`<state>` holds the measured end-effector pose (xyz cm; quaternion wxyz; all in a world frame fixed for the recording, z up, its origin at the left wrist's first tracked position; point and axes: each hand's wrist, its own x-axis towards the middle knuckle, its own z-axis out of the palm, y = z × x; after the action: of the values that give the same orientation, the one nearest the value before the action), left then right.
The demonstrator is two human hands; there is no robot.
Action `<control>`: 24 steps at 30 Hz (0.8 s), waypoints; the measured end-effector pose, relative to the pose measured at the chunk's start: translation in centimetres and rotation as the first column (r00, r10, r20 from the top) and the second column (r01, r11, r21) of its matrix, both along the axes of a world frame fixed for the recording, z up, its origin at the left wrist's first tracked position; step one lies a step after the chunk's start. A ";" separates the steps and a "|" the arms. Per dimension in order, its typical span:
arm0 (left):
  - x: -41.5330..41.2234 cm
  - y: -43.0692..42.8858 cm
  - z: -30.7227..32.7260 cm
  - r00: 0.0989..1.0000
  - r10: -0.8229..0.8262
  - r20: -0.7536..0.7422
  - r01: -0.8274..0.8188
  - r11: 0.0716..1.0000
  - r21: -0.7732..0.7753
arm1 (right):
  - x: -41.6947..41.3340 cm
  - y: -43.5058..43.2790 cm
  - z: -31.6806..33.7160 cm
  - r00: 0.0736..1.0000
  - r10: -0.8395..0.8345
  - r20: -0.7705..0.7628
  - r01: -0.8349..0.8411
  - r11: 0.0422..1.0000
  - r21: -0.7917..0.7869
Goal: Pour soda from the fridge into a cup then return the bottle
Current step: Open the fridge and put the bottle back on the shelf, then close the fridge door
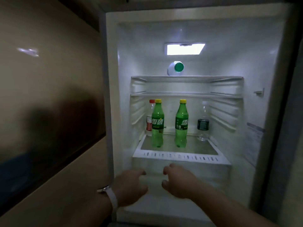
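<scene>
The fridge (111,95) stands open and lit inside. Two green soda bottles with yellow caps stand upright on the lower shelf (180,155): the left soda bottle (157,123) and the right soda bottle (181,123). My left hand (131,187), with a watch on its wrist, and my right hand (178,181) hover side by side below that shelf, in front of the drawer. Both have loosely curled fingers and hold nothing. Neither touches a bottle. No cup is in view.
A clear bottle with a red cap (150,118) stands behind the left soda bottle. A clear water bottle with a dark label (203,123) stands at the shelf's right. A white bottle with a green cap (176,68) lies on the top shelf. A beige wall (49,79) is on the left.
</scene>
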<state>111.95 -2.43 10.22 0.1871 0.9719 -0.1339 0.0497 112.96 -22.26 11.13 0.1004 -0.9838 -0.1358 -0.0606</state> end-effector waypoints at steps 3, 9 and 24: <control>-2.0 0.4 -1.4 0.999 -0.045 -0.008 0.046 0.997 0.063 | -3.1 0.7 -1.6 0.994 -0.031 -0.110 0.026 0.999 -0.046; -7.7 1.0 -6.5 0.993 -0.109 -0.050 0.114 0.986 0.123 | -11.4 1.6 -5.8 0.961 -0.142 -0.238 0.117 0.986 -0.116; -24.2 -1.4 -12.1 0.871 -0.489 0.053 0.486 0.872 0.063 | -35.4 -2.9 -9.5 0.928 -0.351 -0.127 0.347 0.936 -0.050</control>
<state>87.80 -3.86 -1.88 0.1657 0.9087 -0.3820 0.0302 77.60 -25.11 1.58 0.0840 -0.9953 0.0476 -0.0097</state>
